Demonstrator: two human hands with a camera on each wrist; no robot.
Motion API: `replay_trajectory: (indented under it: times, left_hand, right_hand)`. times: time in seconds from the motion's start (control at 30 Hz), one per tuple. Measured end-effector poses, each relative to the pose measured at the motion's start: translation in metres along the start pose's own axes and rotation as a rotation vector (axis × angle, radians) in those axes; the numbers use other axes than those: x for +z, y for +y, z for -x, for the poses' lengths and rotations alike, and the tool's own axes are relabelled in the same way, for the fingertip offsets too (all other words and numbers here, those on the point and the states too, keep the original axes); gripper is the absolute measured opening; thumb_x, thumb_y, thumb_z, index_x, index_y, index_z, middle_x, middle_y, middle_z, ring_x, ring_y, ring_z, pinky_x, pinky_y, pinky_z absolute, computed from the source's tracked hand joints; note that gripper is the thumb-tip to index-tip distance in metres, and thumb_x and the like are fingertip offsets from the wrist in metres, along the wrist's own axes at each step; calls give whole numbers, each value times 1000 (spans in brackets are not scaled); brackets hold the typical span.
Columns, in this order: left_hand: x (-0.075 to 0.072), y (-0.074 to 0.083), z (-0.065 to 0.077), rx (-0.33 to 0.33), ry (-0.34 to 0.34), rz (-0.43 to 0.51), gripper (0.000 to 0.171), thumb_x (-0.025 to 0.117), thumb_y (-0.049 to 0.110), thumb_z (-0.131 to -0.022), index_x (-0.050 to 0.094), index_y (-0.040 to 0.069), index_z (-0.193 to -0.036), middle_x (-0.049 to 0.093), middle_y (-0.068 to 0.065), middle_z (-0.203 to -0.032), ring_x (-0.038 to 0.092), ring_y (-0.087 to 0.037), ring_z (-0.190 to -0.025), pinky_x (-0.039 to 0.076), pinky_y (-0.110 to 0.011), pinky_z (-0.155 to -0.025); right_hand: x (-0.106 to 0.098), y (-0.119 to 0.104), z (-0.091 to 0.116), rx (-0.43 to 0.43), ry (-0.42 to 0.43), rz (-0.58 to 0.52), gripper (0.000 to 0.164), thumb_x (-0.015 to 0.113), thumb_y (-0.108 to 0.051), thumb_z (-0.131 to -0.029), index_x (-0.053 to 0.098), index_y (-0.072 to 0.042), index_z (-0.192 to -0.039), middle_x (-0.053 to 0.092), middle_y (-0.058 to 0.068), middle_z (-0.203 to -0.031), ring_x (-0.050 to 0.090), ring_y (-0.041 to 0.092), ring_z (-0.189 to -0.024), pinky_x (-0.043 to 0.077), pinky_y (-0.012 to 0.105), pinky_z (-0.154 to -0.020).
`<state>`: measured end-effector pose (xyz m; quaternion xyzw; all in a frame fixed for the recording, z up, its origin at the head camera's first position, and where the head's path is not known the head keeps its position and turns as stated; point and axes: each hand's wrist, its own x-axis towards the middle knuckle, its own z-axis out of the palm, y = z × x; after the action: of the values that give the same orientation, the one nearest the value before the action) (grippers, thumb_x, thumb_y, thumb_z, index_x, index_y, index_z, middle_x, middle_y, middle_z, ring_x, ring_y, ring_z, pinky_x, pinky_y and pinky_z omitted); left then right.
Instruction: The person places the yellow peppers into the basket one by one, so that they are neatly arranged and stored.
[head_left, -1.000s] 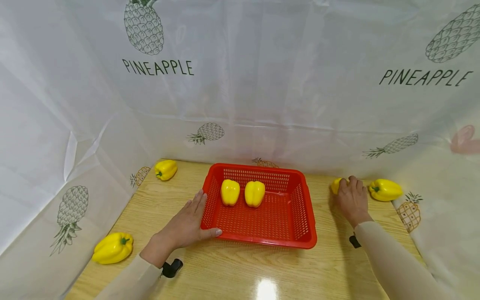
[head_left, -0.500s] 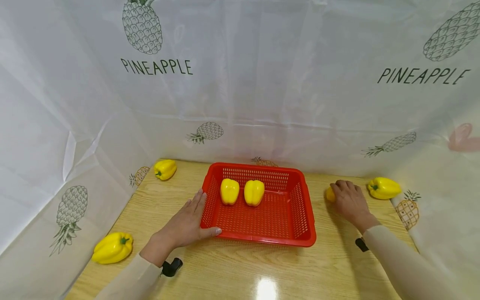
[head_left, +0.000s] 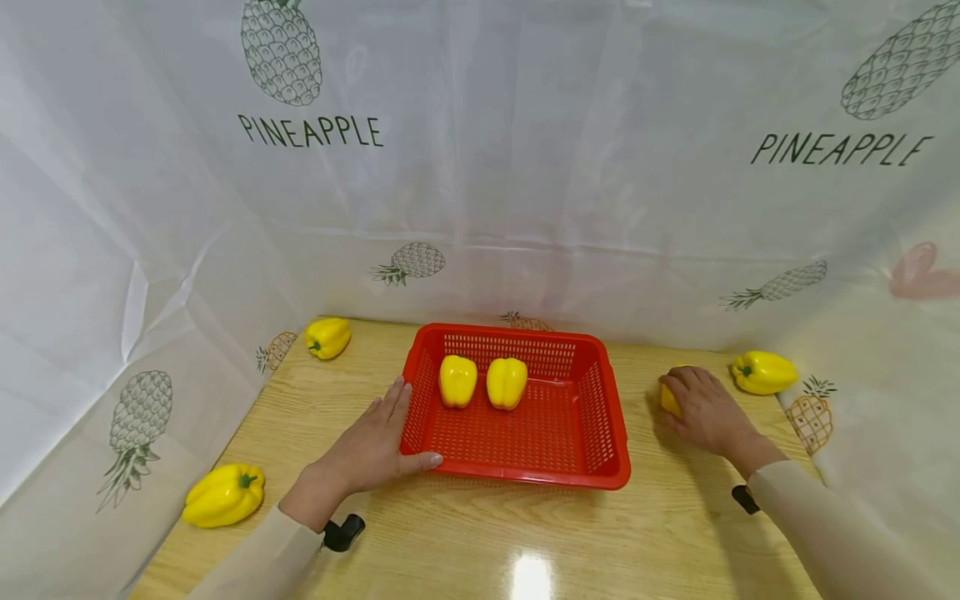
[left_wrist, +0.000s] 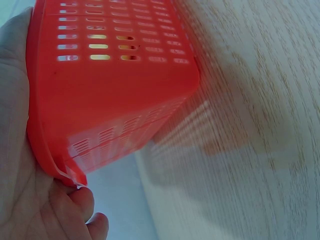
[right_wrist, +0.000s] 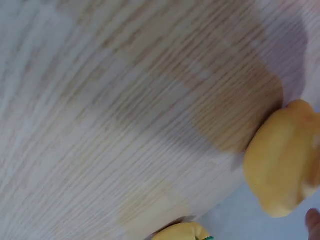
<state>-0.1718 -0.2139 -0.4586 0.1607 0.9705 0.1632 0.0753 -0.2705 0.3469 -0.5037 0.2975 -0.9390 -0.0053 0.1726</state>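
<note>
Two yellow bell peppers, one left and one right, stand inside the red plastic basket. My left hand rests against the basket's near left corner, fingers extended along the side rim and thumb on the front rim. In the left wrist view the palm touches the rim from outside. Over to the right of the basket, my right hand holds another yellow bell pepper from above, covering most of it. That pepper shows at the right edge of the right wrist view, close to the table.
Yellow bell peppers lie on the wooden table: one at back left, one at front left, one at back right. White pineapple-print sheeting encloses the back and sides.
My right hand and its bell pepper have shifted away from the back right pepper, first leftward, then toward the front. The left hand and basket stay in place.
</note>
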Motion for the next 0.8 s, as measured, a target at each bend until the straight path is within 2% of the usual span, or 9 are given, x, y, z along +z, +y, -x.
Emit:
replay_trajectory:
  times: [0.2, 0.4, 0.63, 0.8]
  left_hand:
    - [0, -1, 0, -3, -5, -1, 129, 56, 86, -87, 10, -4, -167, 4, -22, -177, 18, -41, -162, 21, -57, -131]
    - [1, -1, 0, -7, 0, 11, 129, 57, 86, -87, 11, -3, -167, 3, -21, -177, 18, -41, -162, 22, -58, -130]
    - [1, 0, 0, -4, -1, 6, 129, 56, 87, -87, 10, -3, -167, 3, -21, -177, 19, -42, -162, 23, -57, -130]
    - [1, -1, 0, -8, 1, 0, 128, 57, 86, -87, 10, -3, -167, 3, -21, -177, 20, -44, -161, 24, -59, -129]
  right_hand:
    - [-9, 3, -2, 133, -75, 44, 90, 87, -41, -82, 44, 8, -144, 50, 34, -138, 46, 56, -126, 38, 76, -107]
    - [-11, 12, -7, 184, -117, 96, 112, 91, -53, -75, 36, 13, -147, 49, 37, -138, 49, 57, -125, 42, 73, -104]
    - [-11, 14, -15, 239, -265, 83, 116, 84, -61, -79, 30, 11, -153, 46, 38, -145, 47, 58, -127, 39, 76, -103]
    - [-11, 15, -20, 237, -316, 82, 110, 84, -60, -80, 35, 8, -152, 46, 37, -145, 47, 58, -125, 42, 75, -99]
